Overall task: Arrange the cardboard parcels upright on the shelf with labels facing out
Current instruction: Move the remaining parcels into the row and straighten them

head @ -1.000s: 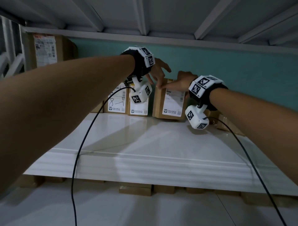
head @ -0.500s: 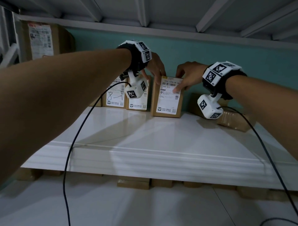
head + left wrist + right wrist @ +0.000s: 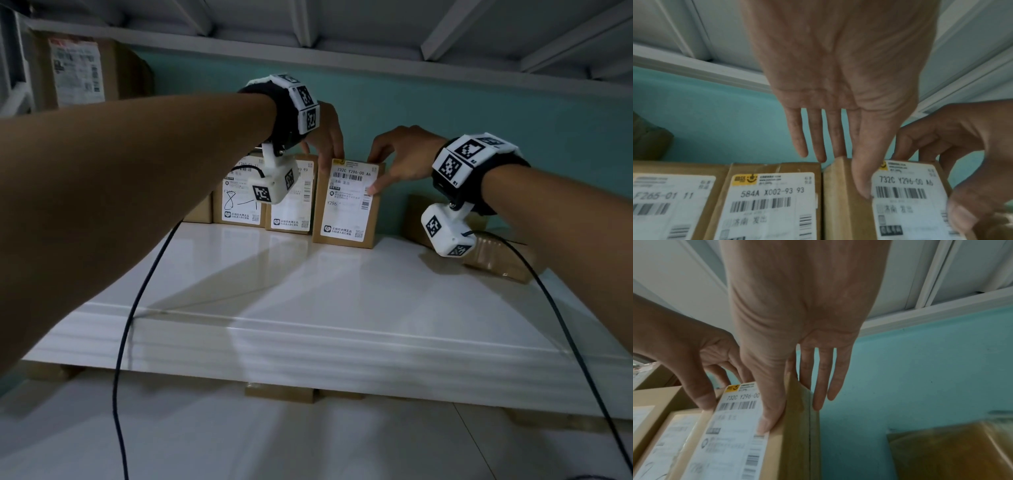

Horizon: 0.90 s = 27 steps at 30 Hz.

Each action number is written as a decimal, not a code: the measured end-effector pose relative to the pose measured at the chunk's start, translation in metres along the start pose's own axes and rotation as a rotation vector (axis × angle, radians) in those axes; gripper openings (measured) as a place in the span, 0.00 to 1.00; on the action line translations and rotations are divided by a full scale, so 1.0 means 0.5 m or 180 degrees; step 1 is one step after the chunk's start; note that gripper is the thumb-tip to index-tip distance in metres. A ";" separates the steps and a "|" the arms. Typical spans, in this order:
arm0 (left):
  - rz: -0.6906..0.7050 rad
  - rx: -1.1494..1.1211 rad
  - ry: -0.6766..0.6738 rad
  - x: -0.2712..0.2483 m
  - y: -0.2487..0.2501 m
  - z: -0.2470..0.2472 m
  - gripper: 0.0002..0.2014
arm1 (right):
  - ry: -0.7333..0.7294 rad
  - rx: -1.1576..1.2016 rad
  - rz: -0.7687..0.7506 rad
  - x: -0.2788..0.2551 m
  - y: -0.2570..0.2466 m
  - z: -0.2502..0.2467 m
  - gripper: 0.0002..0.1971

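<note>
Parcel (image 3: 347, 202) now upright; both hands pinch it; white shelf (image 3: 308, 291), teal wall (image 3: 479, 113).

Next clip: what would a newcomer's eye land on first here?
Both hands meet on one upright parcel at the back of the white shelf: the left hand at its top left corner, the right hand at its top right. Its label faces out, beside two more labelled parcels to its left.
</note>
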<state>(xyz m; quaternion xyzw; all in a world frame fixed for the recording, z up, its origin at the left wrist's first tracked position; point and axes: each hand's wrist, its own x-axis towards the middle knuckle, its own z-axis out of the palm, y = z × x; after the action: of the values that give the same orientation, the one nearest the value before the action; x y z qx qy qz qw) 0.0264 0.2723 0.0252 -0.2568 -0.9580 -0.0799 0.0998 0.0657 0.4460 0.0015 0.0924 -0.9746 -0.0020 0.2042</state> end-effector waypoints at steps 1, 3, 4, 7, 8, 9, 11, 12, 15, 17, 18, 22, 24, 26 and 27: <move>0.0021 0.0086 0.0052 0.001 -0.003 0.001 0.24 | 0.0003 0.0007 -0.0002 0.003 0.000 0.002 0.31; 0.0050 0.0190 0.0125 0.003 -0.009 0.001 0.23 | -0.0002 0.0012 0.0004 0.009 -0.001 0.004 0.31; 0.0052 0.0187 0.0134 0.006 -0.012 0.000 0.22 | -0.0003 0.0008 0.0013 0.011 -0.001 0.005 0.31; 0.0062 0.0204 0.0145 0.012 -0.017 0.001 0.22 | 0.0013 0.0017 0.0023 0.019 0.000 0.010 0.31; 0.0064 0.0211 0.0149 0.015 -0.018 0.002 0.22 | 0.0018 0.0022 0.0021 0.021 0.000 0.011 0.30; 0.0065 0.0216 0.0157 0.019 -0.020 0.003 0.22 | 0.0022 0.0024 0.0019 0.023 0.001 0.013 0.30; 0.0060 0.0220 0.0183 0.025 -0.023 0.006 0.22 | 0.0022 0.0004 0.0015 0.028 0.000 0.015 0.31; 0.0057 0.0219 0.0193 0.028 -0.025 0.007 0.22 | 0.0018 -0.0014 0.0016 0.030 -0.001 0.016 0.31; 0.0070 0.0216 0.0214 0.036 -0.031 0.010 0.23 | 0.0002 -0.0055 0.0027 0.038 -0.002 0.017 0.30; 0.0077 0.0199 0.0251 0.041 -0.035 0.012 0.23 | -0.0006 -0.0074 0.0027 0.043 -0.003 0.018 0.30; 0.0082 0.0184 0.0272 0.044 -0.037 0.013 0.23 | -0.0010 -0.0081 0.0026 0.046 -0.004 0.019 0.30; 0.0127 0.0138 0.0321 0.054 -0.044 0.018 0.23 | -0.0003 -0.0096 0.0029 0.053 -0.006 0.024 0.30; 0.0140 0.0116 0.0329 0.059 -0.047 0.020 0.22 | 0.0016 -0.0117 0.0034 0.057 -0.006 0.026 0.30; 0.0161 0.0116 0.0310 0.063 -0.049 0.021 0.22 | 0.0029 -0.0136 0.0051 0.063 -0.006 0.029 0.30; 0.0172 0.0116 0.0305 0.066 -0.051 0.022 0.22 | 0.0033 -0.0144 0.0062 0.066 -0.006 0.031 0.30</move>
<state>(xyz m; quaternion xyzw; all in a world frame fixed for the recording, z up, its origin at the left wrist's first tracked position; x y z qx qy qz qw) -0.0159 0.2685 0.0196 -0.2766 -0.9461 -0.0719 0.1522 0.0306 0.4364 0.0003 0.0782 -0.9741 -0.0215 0.2112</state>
